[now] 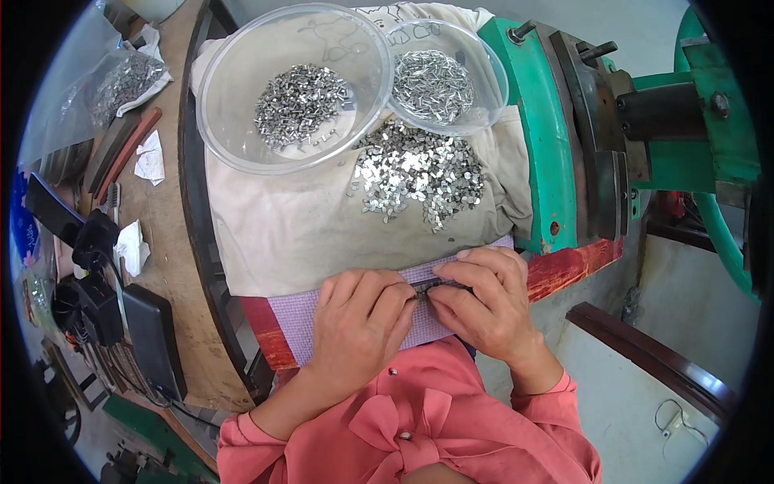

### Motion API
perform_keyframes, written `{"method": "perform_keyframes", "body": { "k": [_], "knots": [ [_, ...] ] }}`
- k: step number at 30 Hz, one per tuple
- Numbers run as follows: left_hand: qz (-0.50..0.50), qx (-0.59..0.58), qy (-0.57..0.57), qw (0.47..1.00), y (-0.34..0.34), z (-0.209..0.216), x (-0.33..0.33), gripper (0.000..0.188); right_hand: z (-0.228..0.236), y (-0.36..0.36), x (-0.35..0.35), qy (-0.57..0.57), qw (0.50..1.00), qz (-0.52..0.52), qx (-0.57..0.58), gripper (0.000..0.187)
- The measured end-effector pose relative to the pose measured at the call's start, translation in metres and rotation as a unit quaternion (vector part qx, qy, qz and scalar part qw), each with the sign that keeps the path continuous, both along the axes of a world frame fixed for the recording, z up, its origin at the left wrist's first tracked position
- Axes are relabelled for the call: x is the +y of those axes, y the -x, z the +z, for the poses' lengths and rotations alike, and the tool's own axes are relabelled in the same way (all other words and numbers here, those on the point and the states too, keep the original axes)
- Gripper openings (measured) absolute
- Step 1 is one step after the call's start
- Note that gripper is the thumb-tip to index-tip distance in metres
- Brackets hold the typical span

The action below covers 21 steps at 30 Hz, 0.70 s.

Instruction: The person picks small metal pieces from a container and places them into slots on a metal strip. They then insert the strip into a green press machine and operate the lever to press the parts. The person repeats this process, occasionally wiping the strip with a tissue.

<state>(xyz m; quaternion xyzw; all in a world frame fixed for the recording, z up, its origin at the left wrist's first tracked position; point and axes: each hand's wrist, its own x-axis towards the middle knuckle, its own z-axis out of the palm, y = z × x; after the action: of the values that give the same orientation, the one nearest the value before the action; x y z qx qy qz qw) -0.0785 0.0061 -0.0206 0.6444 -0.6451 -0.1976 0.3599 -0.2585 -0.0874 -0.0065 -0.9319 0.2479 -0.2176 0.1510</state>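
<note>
My left hand [360,323] and my right hand [486,302] meet over a lilac woven mat [300,327]. Both have their fingers pinched on a small dark metal piece [426,285], partly hidden by the fingertips; its exact kind I cannot make out. Just beyond the hands, a heap of small flat shiny metal pieces [423,171] lies on a beige cloth [278,242]. Behind the heap stand a large clear plastic bowl [227,90], holding short metal bits [300,106], and a smaller clear bowl [488,74] with thin metal pins [433,85].
A green machine [542,153] with dark metal jaws borders the cloth on the right. On the left, a wooden table [173,242] carries a black box-shaped device [153,343], cables, crumpled tissue [132,247] and a plastic bag [76,89]. The red board [568,270] shows under the mat.
</note>
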Motion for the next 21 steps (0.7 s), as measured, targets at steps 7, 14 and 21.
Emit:
{"method": "perform_keyframes", "body": {
  "k": [7, 14, 21],
  "knots": [
    [0.026, -0.007, -0.020, 0.999, -0.017, 0.005, 0.020, 0.037, 0.004, 0.004, -0.002, 0.029, 0.999, 0.008, 0.018, 0.023],
    [0.031, -0.079, -0.029, 0.996, -0.033, 0.005, 0.034, 0.036, 0.000, 0.011, -0.001, -0.023, 0.998, -0.028, 0.047, 0.033],
    [-0.026, -0.137, 0.006, 0.990, -0.044, 0.015, 0.023, 0.035, -0.001, 0.011, -0.005, -0.005, 1.000, -0.013, 0.020, 0.033]
  ]
}}
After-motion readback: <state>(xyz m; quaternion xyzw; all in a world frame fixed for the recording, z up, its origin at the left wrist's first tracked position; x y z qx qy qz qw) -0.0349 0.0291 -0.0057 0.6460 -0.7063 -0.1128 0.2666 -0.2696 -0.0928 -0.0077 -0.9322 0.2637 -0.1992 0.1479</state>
